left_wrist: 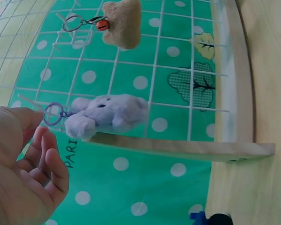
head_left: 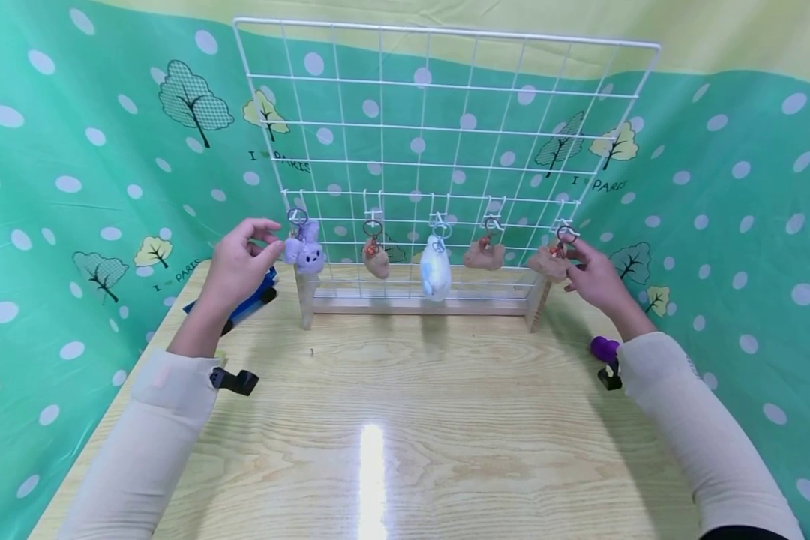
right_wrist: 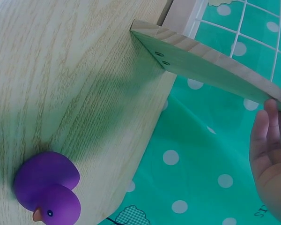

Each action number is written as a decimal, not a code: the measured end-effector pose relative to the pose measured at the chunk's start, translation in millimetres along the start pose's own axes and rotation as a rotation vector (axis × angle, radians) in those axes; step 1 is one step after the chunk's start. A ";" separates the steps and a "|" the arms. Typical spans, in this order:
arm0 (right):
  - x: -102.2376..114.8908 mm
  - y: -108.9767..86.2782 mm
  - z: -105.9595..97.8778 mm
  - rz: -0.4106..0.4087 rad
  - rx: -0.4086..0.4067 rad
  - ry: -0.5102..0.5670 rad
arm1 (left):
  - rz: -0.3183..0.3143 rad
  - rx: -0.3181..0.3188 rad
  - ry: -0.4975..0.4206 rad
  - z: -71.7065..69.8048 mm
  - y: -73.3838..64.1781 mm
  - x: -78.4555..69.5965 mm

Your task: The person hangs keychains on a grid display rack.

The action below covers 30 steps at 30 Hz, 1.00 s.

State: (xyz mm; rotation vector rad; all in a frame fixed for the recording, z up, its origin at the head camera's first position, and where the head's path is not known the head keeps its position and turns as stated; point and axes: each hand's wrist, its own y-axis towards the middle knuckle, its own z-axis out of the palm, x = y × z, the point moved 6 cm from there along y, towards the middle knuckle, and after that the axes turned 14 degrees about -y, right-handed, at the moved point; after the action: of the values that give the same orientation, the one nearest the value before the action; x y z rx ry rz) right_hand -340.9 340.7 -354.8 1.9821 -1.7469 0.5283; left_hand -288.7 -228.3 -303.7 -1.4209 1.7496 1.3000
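A row of plush keychains hangs from hooks on a white wire grid rack (head_left: pixel 418 160). My left hand (head_left: pixel 239 262) is beside the purple bunny keychain (head_left: pixel 309 255) at the left end, fingers loosely bent. In the left wrist view, the thumb tip is close to the keychain's ring (left_wrist: pixel 53 114); contact is unclear. At the right end, my right hand (head_left: pixel 592 276) pinches a brown plush keychain (head_left: pixel 549 262) near its ring. In the right wrist view, this hand (right_wrist: pixel 274 164) is partly cut off and the keychain is out of sight.
Between them hang a tan plush keychain (head_left: pixel 376 262), a white-and-blue one (head_left: pixel 435 271) and a brown one (head_left: pixel 484 255). A purple rubber duck (right_wrist: pixel 47 187) sits on the table at right. A blue-and-black object (head_left: pixel 253 298) lies behind my left wrist. Wooden feet (head_left: pixel 538 304) support the rack.
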 end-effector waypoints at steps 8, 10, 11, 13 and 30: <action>2.3 -1.2 -3.0 -0.010 0.007 -0.032 | -0.020 0.030 0.033 3.9 -9.5 7.1; 2.8 -0.8 -4.7 -0.008 0.014 -0.042 | -0.018 0.038 0.036 4.8 -11.4 4.7; 3.1 -0.7 -5.4 -0.008 0.018 -0.044 | -0.015 0.041 0.036 5.2 -12.1 3.2; 3.5 -0.6 -6.8 -0.006 0.028 -0.049 | -0.014 0.046 0.034 5.9 -14.0 -0.1; 10.5 -27.5 -24.0 -0.017 -0.083 -0.056 | -0.009 0.189 0.011 18.3 -39.2 -12.5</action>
State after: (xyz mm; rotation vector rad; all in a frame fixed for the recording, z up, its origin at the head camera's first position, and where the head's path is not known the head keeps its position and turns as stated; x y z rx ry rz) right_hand -312.2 348.3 -331.2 1.9697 -1.7542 0.3916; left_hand -251.0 -205.7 -313.7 -1.3295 1.8183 1.0922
